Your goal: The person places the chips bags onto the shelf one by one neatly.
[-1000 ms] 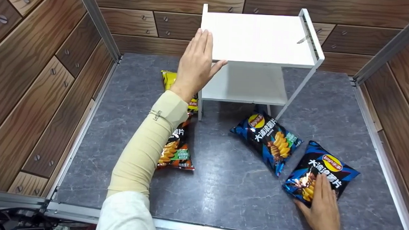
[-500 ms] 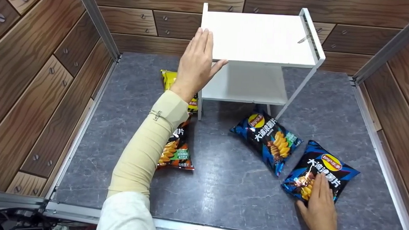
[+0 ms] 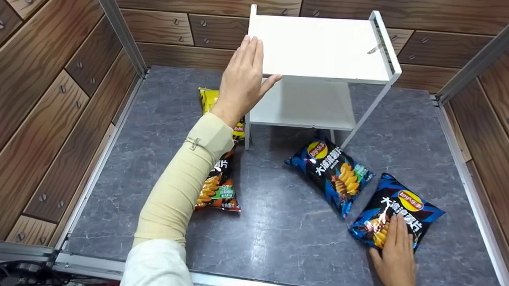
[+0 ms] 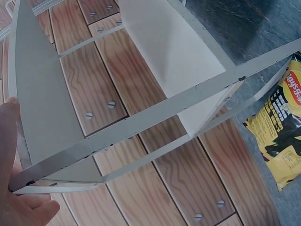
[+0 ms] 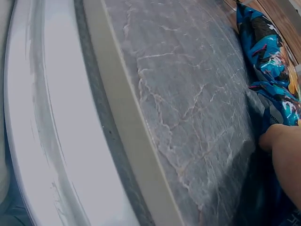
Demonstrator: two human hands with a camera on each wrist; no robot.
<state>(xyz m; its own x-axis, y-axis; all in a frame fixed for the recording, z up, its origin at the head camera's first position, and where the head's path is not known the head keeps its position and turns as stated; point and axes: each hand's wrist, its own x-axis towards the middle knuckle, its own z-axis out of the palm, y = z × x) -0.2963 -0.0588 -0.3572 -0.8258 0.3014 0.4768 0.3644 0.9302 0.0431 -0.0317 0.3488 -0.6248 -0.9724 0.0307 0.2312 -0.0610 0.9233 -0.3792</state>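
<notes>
- Nearest us, at lower right, the right hand (image 3: pixel 396 260) rests on a blue-and-black chip bag (image 3: pixel 390 206), its grip wide, fingers straight, thumb spread.
- Centre-left, a pale-sleeved forearm (image 3: pixel 176 187) crosses above the grey marbled tabletop (image 3: pixel 276 241), partly hiding an orange-and-black bag (image 3: pixel 220 190).
- Slightly farther, a second blue bag (image 3: pixel 331 173) lies tilted, just beside the first, its far end near the right front leg of a white shelf (image 3: pixel 317 48).
- Behind the forearm we see a yellow bag (image 3: pixel 209 100) beside the shelf's left front leg.
- The left hand (image 3: pixel 244 83) has its grip around the two-tier shelf's upper left side.
- Farthest, we see wood-patterned walls (image 3: pixel 157 27).
</notes>
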